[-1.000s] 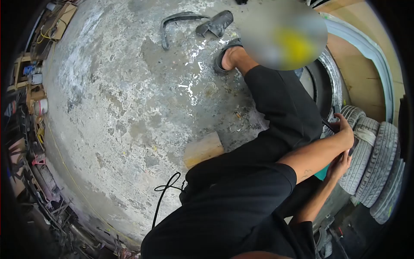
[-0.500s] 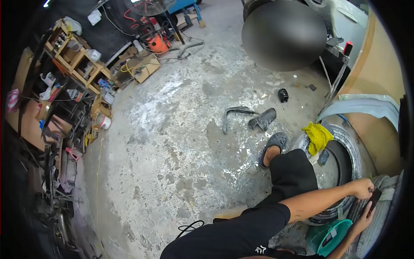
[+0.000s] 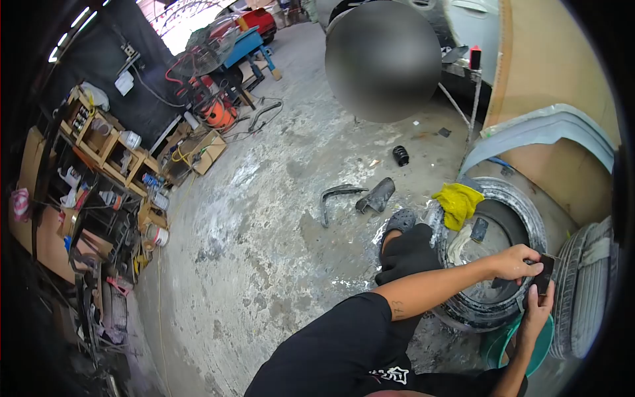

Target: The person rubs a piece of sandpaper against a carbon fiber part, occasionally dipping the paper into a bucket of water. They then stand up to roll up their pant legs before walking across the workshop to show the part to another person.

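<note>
Lying just right of the left hand, a flat dark block, clamped by it and the right hand, points lengthwise away from the latter.

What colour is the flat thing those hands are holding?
The flat thing looks black, or very dark; the head view shows it best.

1. The handheld flat piece is black.
2. The bucket is teal green.
3. The cloth is bright yellow.
4. The flat-lying tire is black, streaked whitish.
5. The upright tire is grey with grooved tread lines.
6. The T-shirt is black with a white print.
7. The floor is mottled grey and white.
8. The curved panel is pale blue-grey.
</note>
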Demonstrator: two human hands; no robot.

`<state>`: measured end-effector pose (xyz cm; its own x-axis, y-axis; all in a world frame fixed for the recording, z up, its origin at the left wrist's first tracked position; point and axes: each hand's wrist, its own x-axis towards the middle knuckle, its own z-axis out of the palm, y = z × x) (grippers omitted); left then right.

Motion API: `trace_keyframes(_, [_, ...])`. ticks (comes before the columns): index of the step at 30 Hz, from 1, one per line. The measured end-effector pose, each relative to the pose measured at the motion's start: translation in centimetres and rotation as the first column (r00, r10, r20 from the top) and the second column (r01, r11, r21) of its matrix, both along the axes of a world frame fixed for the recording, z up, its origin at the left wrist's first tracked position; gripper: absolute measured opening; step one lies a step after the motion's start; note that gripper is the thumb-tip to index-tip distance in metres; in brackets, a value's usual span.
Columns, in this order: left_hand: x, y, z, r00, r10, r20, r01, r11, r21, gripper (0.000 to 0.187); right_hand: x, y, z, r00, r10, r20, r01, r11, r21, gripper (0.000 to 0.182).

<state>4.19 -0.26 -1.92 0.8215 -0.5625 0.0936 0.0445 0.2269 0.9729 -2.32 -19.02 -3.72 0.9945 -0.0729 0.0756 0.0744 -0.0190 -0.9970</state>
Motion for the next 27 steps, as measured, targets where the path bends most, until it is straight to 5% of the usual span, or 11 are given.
trace_keyframes(1, [0.0,-0.1,0.0,1.000,0.005,0.018,-0.005,1.000,0.008,0.031,0.2,-0.4,0.4,0.995,0.085,-0.052,-0.084,0.996,0.022,0.028])
trace_keyframes(4, [-0.2,-0.3,0.0,1.000,-0.013,0.021,0.012,1.000,0.026,0.032,0.2,0.5,1.1,0.999,-0.011,-0.039,0.013,0.998,0.068,0.022])
trace_keyframes(7, [-0.3,-0.6,-0.4,0.999,-0.050,0.014,0.049,0.997,0.058,0.035,-0.8,1.7,2.9,0.995,-0.102,-0.003,0.102,0.993,-0.063,0.014])
trace_keyframes(9, [-0.6,-0.7,-0.3,0.991,0.133,0.009,-0.133,0.991,-0.008,0.036,-1.1,1.5,3.3,0.998,-0.047,-0.034,0.047,0.999,0.000,0.012])
trace_keyframes(13, [-0.3,-0.2,-1.3,0.976,0.166,0.142,-0.175,0.983,0.055,0.034,-1.8,2.1,4.4,0.991,0.022,-0.133,-0.010,0.995,0.095,0.012])
trace_keyframes(15, [-0.4,-0.1,-2.0,0.854,0.250,0.457,-0.339,0.933,0.122,0.028,-2.1,2.3,4.6,0.987,0.010,-0.159,0.012,0.990,0.142,0.013])
trace_keyframes(17, [-0.6,-0.1,-2.0,0.929,0.217,0.299,-0.252,0.964,0.083,0.022,-2.2,2.1,4.6,0.977,0.072,-0.203,-0.021,0.970,0.243,0.013])
trace_keyframes(22, [-1.1,-0.1,-2.6,0.945,0.226,0.236,-0.228,0.973,-0.018,0.024,-2.6,2.3,5.1,0.964,0.125,-0.234,-0.033,0.932,0.362,0.025])
trace_keyframes(27, [-1.0,0.2,-2.0,0.950,0.196,0.245,-0.223,0.971,0.087,0.027,-2.7,2.0,5.2,0.967,0.132,-0.219,-0.043,0.929,0.367,0.027])
